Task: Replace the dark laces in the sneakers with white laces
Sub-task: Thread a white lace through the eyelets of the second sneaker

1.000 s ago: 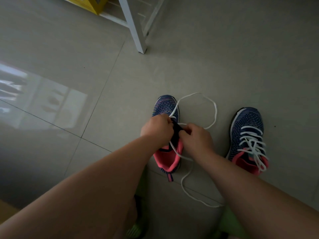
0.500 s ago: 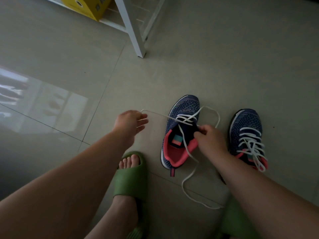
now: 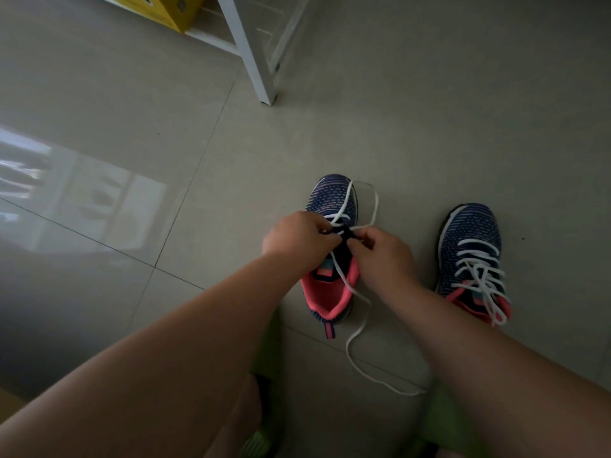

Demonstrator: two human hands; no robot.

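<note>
Two navy knit sneakers with pink collars stand on the grey tile floor. The left sneaker sits between my hands, partly threaded with a white lace that loops past its toe and trails toward me. My left hand pinches the lace at the sneaker's left eyelets. My right hand pinches the lace at the right eyelets, over the dark tongue. The right sneaker stands apart to the right, fully laced in white with loose ends over its collar. No dark lace is in view.
A white rack leg stands on the floor beyond the sneakers, with a yellow box on the rack's lower shelf at the top. Green slippers on my feet show under my forearms. Bare tile lies to the left.
My left hand had pulled a lace end out to the left; it has come back to the sneaker and pinches the lace at the eyelets again. The sneaker has shifted slightly.
</note>
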